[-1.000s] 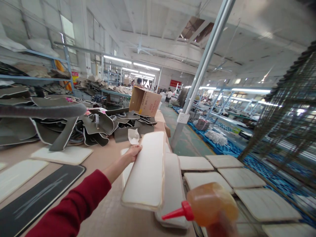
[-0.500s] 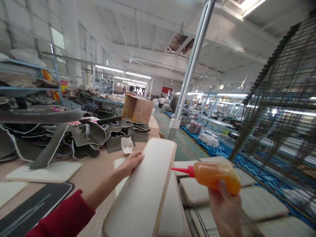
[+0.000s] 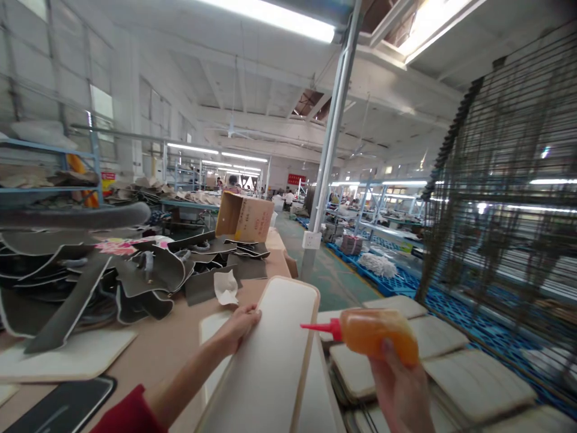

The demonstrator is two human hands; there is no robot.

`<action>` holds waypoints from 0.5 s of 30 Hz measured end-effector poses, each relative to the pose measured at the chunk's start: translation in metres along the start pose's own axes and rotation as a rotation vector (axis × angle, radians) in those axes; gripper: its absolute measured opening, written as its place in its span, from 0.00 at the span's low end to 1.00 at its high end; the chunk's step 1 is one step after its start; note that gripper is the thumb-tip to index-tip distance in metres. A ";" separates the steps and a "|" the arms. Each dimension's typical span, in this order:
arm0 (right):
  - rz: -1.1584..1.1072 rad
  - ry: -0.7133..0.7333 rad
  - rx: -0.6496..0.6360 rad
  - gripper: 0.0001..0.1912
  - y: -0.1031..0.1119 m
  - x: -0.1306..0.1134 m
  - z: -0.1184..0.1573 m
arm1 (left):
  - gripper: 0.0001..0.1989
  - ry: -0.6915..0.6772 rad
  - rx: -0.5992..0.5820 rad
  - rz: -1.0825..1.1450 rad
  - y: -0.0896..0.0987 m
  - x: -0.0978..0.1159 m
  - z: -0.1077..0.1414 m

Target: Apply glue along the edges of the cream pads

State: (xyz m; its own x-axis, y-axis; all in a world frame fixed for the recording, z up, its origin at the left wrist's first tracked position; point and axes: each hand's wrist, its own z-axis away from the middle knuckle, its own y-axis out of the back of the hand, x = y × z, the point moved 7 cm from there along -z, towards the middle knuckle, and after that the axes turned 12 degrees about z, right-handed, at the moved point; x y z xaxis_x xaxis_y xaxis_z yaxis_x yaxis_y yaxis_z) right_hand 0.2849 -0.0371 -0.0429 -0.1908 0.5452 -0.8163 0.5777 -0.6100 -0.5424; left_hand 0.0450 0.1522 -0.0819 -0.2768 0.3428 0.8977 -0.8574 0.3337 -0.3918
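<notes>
My left hand point(image 3: 241, 328) grips the left edge of a long white panel point(image 3: 274, 355) with rounded corners and a tan border, tilted up from the table. My right hand point(image 3: 399, 385) is wrapped round a bottle of amber liquid point(image 3: 376, 334). The bottle lies sideways, and its red nozzle point(image 3: 322, 327) points left, over the panel's right border. Whether the tip touches the panel I cannot tell. Beneath the held panel lie more white panels point(image 3: 211, 328).
Dark grey curved pieces point(image 3: 148, 270) are heaped on the table's left, behind a black panel point(image 3: 67, 406). An open cardboard box point(image 3: 255, 219) stands at the back. Stacked pale panels point(image 3: 478, 376) lie at the right, near a metal post point(image 3: 331, 132) and wire racks point(image 3: 496, 180).
The view has tilted up, so the table things appear lower. The bottle and my right hand have shifted left relative to the panel, bringing the nozzle over its border. Both holds are unchanged.
</notes>
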 end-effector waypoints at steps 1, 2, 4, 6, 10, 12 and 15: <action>0.002 0.023 -0.004 0.25 -0.003 -0.002 -0.008 | 0.23 0.011 -0.010 -0.005 -0.004 -0.002 0.000; 0.008 0.040 -0.014 0.25 -0.005 -0.002 -0.015 | 0.24 0.021 -0.019 -0.008 -0.009 -0.004 0.000; 0.024 0.064 -0.033 0.28 -0.007 -0.001 -0.024 | 0.27 0.037 -0.049 -0.001 -0.018 -0.006 0.001; 0.049 0.088 -0.040 0.31 -0.007 0.001 -0.027 | 0.29 0.058 -0.102 0.019 -0.028 -0.007 0.002; 0.089 0.113 -0.020 0.30 0.001 0.002 -0.032 | 0.27 0.105 -0.222 0.077 -0.044 -0.006 0.006; 0.098 0.112 -0.006 0.28 0.007 0.003 -0.032 | 0.27 0.090 -0.242 0.086 -0.048 -0.004 0.007; 0.113 0.085 -0.002 0.29 0.016 0.011 -0.016 | 0.31 0.114 -0.222 0.059 -0.048 -0.005 0.003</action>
State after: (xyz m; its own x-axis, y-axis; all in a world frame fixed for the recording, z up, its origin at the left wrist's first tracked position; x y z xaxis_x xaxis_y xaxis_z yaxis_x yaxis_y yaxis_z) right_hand 0.3049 -0.0315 -0.0571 -0.0570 0.5197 -0.8524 0.5930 -0.6693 -0.4477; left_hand 0.0860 0.1318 -0.0664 -0.2620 0.4598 0.8485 -0.7217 0.4903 -0.4886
